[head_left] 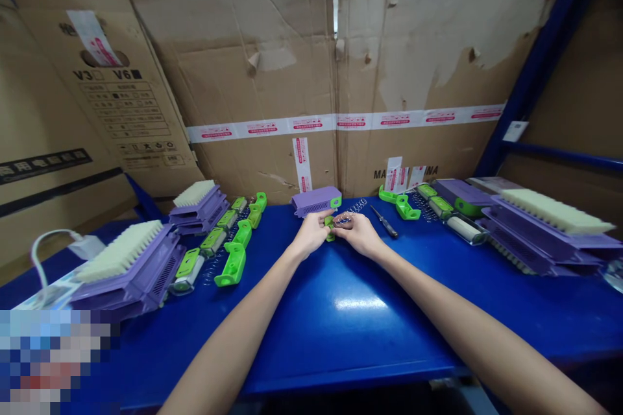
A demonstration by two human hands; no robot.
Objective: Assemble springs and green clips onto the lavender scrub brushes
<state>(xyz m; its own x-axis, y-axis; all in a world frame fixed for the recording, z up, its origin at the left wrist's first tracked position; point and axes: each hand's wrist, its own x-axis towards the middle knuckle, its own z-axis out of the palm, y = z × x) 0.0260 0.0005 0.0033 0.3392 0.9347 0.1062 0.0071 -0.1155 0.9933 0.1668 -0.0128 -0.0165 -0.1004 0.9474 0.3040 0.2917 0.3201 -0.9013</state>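
Observation:
In the middle of the blue table, my left hand (313, 233) is closed on a small green plastic part (329, 231), pinching it from the left side. My right hand (361, 233) is closed too, its fingertips meeting the green part's right side, with a thin metal coil spring (343, 218) at its fingers. Exactly how the spring sits against the part is hard to make out. Just behind the hands lies a purple plastic housing (315, 201) with a green end. A second coil spring (359, 205) and a screwdriver (384, 222) lie beyond the right hand.
Green brackets (234, 264), green-and-silver blocks (189, 267) and stacked purple housings with cream bristle brushes (121, 251) line the left. Similar green brackets (407, 207) and purple pieces (535, 233) stand at right. Cardboard sheets (263, 78) wall off the back of the blue table (341, 343).

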